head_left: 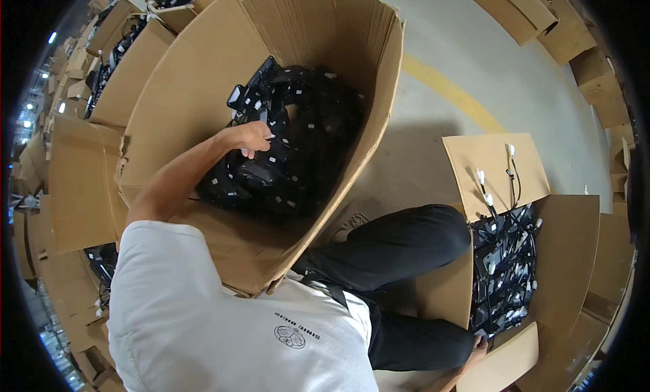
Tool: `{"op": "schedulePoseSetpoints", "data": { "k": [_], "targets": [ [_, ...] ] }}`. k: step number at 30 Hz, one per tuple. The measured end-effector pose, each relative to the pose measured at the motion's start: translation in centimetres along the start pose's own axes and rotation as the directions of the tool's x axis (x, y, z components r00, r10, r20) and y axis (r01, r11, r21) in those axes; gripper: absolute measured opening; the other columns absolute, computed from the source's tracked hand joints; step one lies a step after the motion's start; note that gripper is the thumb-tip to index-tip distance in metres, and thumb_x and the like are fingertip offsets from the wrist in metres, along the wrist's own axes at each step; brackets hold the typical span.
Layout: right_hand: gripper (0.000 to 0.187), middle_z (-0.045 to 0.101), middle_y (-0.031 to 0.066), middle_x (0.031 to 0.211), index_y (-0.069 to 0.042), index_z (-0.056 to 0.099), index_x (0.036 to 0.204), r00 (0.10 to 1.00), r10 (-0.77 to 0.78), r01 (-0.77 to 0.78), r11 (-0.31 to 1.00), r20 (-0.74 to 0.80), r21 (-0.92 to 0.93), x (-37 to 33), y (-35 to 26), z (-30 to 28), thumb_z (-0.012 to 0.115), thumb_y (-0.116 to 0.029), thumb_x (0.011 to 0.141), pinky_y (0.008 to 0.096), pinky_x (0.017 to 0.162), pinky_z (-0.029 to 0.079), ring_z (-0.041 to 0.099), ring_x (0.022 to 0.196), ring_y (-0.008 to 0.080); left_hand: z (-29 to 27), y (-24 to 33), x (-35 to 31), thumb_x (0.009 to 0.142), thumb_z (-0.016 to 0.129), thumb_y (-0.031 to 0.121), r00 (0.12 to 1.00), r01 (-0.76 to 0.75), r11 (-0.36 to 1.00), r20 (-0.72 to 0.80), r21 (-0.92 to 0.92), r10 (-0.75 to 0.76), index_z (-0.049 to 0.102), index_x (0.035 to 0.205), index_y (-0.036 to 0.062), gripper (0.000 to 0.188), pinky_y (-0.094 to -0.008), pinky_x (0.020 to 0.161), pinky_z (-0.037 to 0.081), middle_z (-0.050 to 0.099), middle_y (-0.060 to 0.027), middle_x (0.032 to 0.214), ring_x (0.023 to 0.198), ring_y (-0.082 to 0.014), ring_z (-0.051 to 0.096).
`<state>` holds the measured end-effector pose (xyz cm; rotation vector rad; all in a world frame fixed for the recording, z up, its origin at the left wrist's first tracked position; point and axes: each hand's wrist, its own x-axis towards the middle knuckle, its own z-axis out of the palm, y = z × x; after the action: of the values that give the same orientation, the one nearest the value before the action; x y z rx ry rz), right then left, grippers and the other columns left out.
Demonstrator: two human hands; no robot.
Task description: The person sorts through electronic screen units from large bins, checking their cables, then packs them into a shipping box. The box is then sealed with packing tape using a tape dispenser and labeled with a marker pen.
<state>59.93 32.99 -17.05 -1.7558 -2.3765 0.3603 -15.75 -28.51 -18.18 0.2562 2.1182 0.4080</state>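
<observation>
My left hand (pixel 254 139) reaches down into a large cardboard box (pixel 196 60). Its fingers are closed in a pinch, and a small white bit shows at the fingertips; what they grip cannot be made out. Around and under the hand lies a heap of black plastic parts (pixel 318 114) with small white labels. At lower right, my right hand (pixel 479 348) is low beside the corner of a smaller open box (pixel 565 256), partly hidden by a flap (pixel 504 365); its fingers hardly show. Black cable assemblies (pixel 504 270) with white connectors fill that smaller box.
My bent legs (pixel 399 246) lie between the two boxes. Two cables with white plugs (pixel 511 150) rest over the smaller box's far flap. More cartons (pixel 135 87) with black parts crowd the left, and others (pixel 514 13) line the far right. A yellow line (pixel 447 91) crosses the grey floor.
</observation>
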Motion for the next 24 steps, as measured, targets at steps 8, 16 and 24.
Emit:
{"op": "schedulePoseSetpoints", "data": {
  "k": [8, 16, 24],
  "targets": [
    [0.054, 0.067, 0.026, 0.116, 0.006, 0.063, 0.122, 0.999, 0.025, -0.027, 0.999, 0.043, 0.038, 0.3, -1.4, 3.2, 0.062, -0.04, 0.094, 0.0407, 0.093, 0.05, 0.064, 0.109, 0.0373, -3.4, 4.8, -8.4, 0.086, 0.052, 0.008, 0.998, -0.038, 0.953, -0.044, 0.301, 0.054, 0.066, 0.089, -0.0053, 0.02, -0.0374, 0.055, 0.053, 0.065, -0.0152, 0.065, 0.062, -0.0232, 0.068],
    [0.046, 0.068, 0.0238, 0.114, 0.002, 0.065, 0.121, 0.999, 0.031, -0.029, 0.998, -0.028, 0.06, -0.8, -3.6, 2.5, 0.062, -0.035, 0.094, 0.0414, 0.094, 0.048, 0.064, 0.107, 0.0391, -7.3, 12.3, -18.7, 0.091, 0.061, 0.014, 0.921, -0.357, 0.927, -0.21, -0.114, 0.329, 0.072, 0.088, -0.0003, 0.018, -0.0245, 0.047, 0.036, 0.055, 0.0, 0.059, 0.05, -0.0074, 0.046],
    [0.042, 0.061, 0.0221, 0.129, 0.006, 0.061, 0.124, 0.921, -0.227, 0.226, 0.973, -0.316, -0.041, -0.8, -12.5, 0.5, 0.062, -0.025, 0.096, 0.0398, 0.1, 0.045, 0.059, 0.116, 0.0352, -8.6, 17.0, -25.5, 0.089, 0.065, 0.016, 0.752, -0.655, 0.71, -0.318, -0.26, 0.577, 0.072, 0.095, -0.0003, 0.019, -0.0181, 0.045, 0.032, 0.053, 0.0049, 0.06, 0.049, -0.0017, 0.043]
  ]
}}
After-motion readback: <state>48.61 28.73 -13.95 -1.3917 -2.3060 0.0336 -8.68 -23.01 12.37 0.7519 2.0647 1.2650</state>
